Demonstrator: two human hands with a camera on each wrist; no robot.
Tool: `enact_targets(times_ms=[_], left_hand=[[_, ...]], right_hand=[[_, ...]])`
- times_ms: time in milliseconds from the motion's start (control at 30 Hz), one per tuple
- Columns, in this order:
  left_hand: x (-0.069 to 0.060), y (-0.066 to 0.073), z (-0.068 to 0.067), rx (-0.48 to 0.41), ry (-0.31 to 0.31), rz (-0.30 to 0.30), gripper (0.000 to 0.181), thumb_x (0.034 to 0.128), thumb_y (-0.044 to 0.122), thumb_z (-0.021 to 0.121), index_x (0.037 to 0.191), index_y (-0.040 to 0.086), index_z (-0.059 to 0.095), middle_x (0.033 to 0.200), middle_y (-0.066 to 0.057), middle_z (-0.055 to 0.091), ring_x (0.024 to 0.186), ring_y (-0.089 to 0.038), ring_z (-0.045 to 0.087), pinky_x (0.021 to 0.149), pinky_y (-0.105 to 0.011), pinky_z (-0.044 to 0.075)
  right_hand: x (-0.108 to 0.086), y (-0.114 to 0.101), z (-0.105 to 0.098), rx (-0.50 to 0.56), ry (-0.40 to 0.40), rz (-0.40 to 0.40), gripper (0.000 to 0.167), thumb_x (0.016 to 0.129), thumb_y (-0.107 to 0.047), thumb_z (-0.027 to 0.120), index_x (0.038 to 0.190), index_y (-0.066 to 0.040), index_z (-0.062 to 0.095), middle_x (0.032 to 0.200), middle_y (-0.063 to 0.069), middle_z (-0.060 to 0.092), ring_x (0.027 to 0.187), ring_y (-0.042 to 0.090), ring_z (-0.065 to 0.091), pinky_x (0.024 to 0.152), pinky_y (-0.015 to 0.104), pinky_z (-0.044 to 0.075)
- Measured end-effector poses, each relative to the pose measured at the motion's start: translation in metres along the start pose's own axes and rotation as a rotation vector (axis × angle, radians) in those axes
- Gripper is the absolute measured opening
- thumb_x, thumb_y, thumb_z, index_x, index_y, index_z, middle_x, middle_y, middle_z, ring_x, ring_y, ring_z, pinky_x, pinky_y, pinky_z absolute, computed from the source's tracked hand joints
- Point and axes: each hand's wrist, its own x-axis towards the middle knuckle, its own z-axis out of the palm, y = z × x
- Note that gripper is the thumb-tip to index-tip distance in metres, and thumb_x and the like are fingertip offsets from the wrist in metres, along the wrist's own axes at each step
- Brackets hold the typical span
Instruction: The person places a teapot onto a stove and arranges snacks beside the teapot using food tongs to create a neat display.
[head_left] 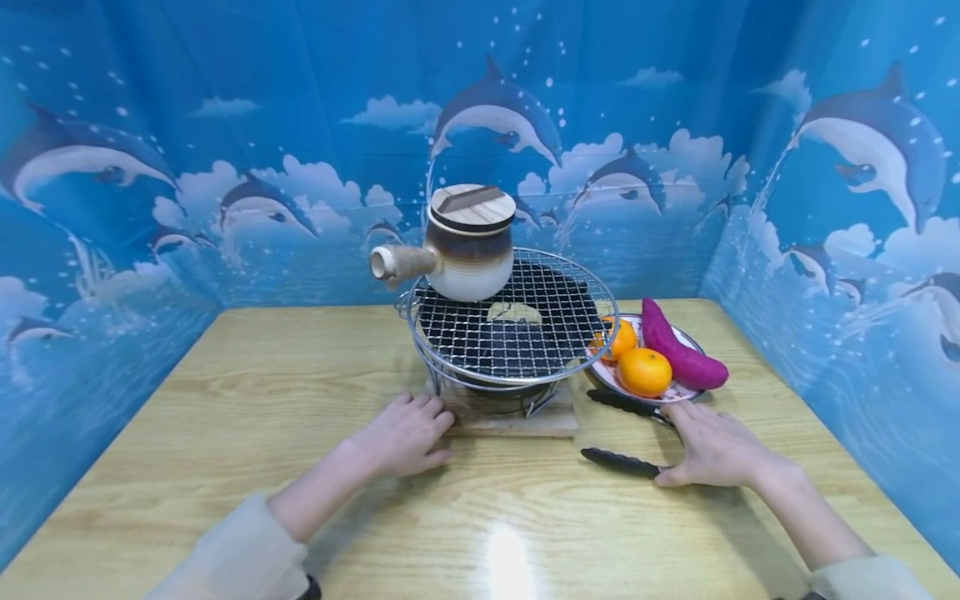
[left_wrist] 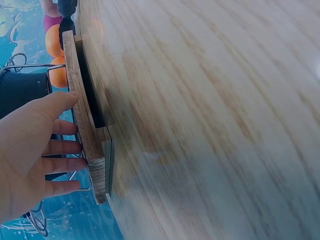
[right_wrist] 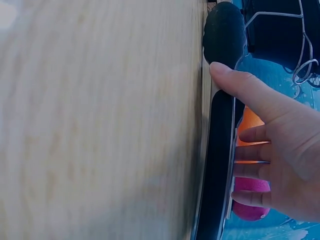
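Observation:
In the head view my left hand rests by the left front corner of a wooden board, fingers relaxed. The left wrist view shows this hand with its thumb and fingertips at the board's edge. Black-tipped tongs lie spread on the table at the right. Over them is my right hand, thumb at the near arm and fingers at the far one. Seen from the right wrist, the thumb of this hand touches the tongs, with the other fingers extended behind.
A round stove with a wire grill stands on the board. On the grill's left back side sits a lidded pot, handle pointing left. Right of the stove, a plate holds two oranges and purple sweet potatoes. Dolphin-print curtains surround the table.

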Motion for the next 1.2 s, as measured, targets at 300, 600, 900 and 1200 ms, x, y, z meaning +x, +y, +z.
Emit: enact_targets(times_ms=[300,600,900,1200], left_hand=[[0.0021,0.0013,0.0011,-0.01,0.012,0.006,0.037,0.0837,0.045,0.061,0.096,0.01,0.059,0.091,-0.006,0.056,0.089,-0.025,0.055,0.074,-0.039,0.045],[0.0018,0.0025,0.0022,-0.025,0.008,0.0,0.039,0.083,0.046,0.062,0.097,0.009,0.059,0.093,-0.007,0.057,0.089,-0.025,0.056,0.074,-0.04,0.046],[0.0021,0.0013,0.0013,-0.025,0.005,-0.001,0.038,0.0828,0.045,0.062,0.096,0.009,0.058,0.092,-0.007,0.057,0.089,-0.025,0.056,0.076,-0.041,0.046],[0.0021,0.0005,0.0014,-0.024,0.02,0.002,0.037,0.0826,0.044,0.063,0.096,0.009,0.058,0.091,-0.007,0.057,0.087,-0.024,0.056,0.074,-0.04,0.047]], right_hand=[[0.0001,0.0013,-0.0002,-0.035,0.006,-0.044,0.098,0.057,-0.058,0.076,0.128,0.002,0.045,0.129,0.026,0.046,0.116,0.041,0.044,0.087,0.062,0.036],[0.0018,0.0003,0.0002,-0.048,-0.006,-0.061,0.099,0.056,-0.054,0.078,0.126,0.007,0.046,0.125,0.028,0.046,0.112,0.043,0.047,0.088,0.059,0.037],[0.0014,-0.0009,0.0018,-0.05,0.051,-0.077,0.093,0.057,-0.051,0.078,0.121,0.01,0.048,0.119,0.027,0.049,0.104,0.042,0.051,0.087,0.054,0.041],[0.0003,-0.0032,0.0027,-0.036,0.08,-0.05,0.093,0.057,-0.046,0.08,0.126,0.006,0.045,0.127,0.032,0.041,0.108,0.048,0.048,0.08,0.058,0.044]])
